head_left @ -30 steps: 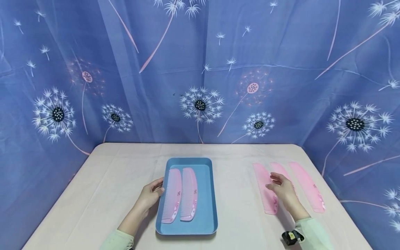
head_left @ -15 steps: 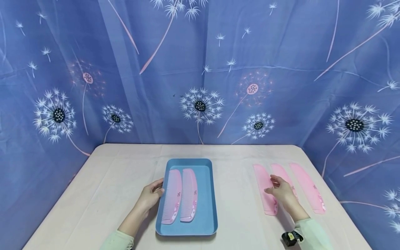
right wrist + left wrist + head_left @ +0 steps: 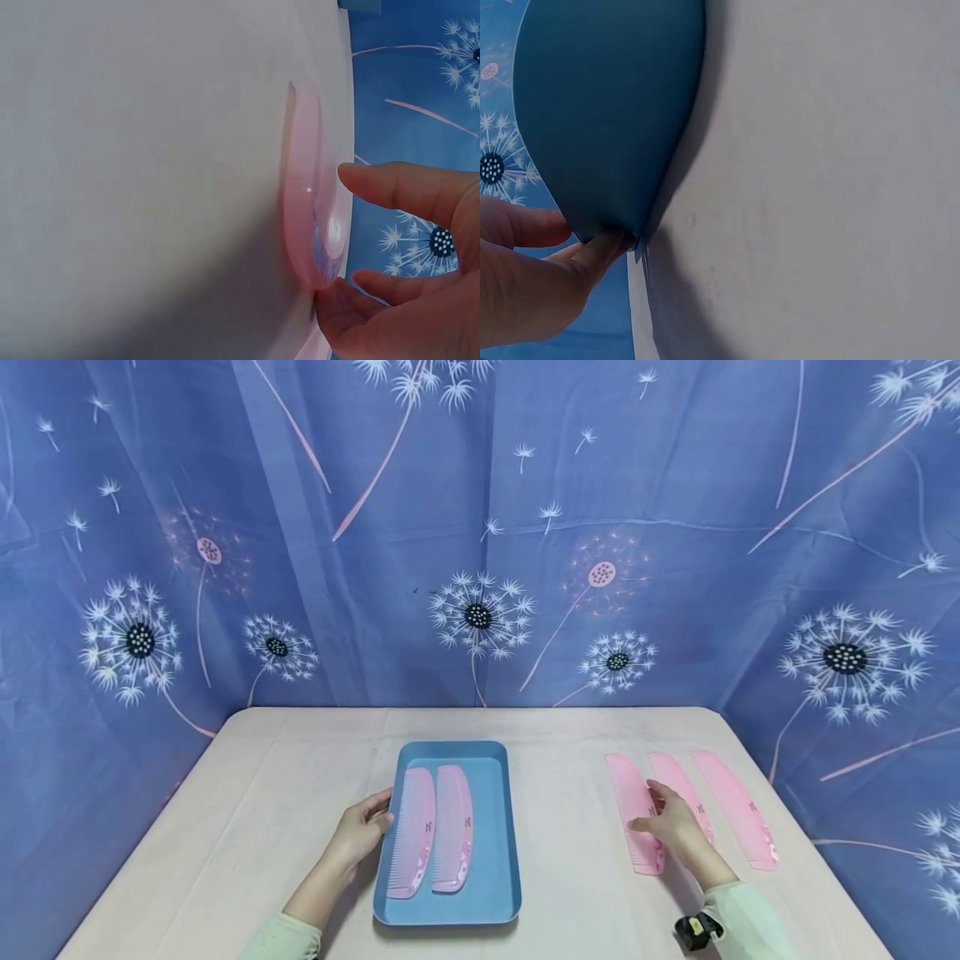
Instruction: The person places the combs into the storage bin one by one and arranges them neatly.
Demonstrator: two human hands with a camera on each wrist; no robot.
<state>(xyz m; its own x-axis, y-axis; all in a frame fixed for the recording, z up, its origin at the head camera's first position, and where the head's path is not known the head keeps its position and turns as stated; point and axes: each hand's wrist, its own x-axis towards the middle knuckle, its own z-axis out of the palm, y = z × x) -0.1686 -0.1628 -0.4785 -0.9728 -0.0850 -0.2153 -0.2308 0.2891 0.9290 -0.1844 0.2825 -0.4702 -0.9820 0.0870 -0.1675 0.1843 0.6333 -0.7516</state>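
Note:
In the head view, a blue tray [image 3: 492, 860] lies lengthwise with two pink combs inside, a left comb [image 3: 420, 835] and a right comb [image 3: 456, 827]. My left hand [image 3: 356, 835] grips the tray's left edge; the left wrist view shows thumb and fingers pinching the rim. To the right, my right hand [image 3: 678, 827] is over the nearest loose pink comb [image 3: 624, 789]. In the right wrist view, the fingertips touch this comb's [image 3: 300, 172] curved edge, while the thumb [image 3: 375, 182] stays apart from it.
Two more pink combs lie right of that one, a middle comb [image 3: 667, 768] partly behind my right hand and an outer comb [image 3: 735, 810]. All rest on a pale-covered table [image 3: 562, 827]. A blue dandelion-print curtain [image 3: 375, 610] stands behind and along both sides.
My right thumb has spread slightly left over the nearest loose comb, and the hand has lowered a little. The left hand and tray look unmoved.

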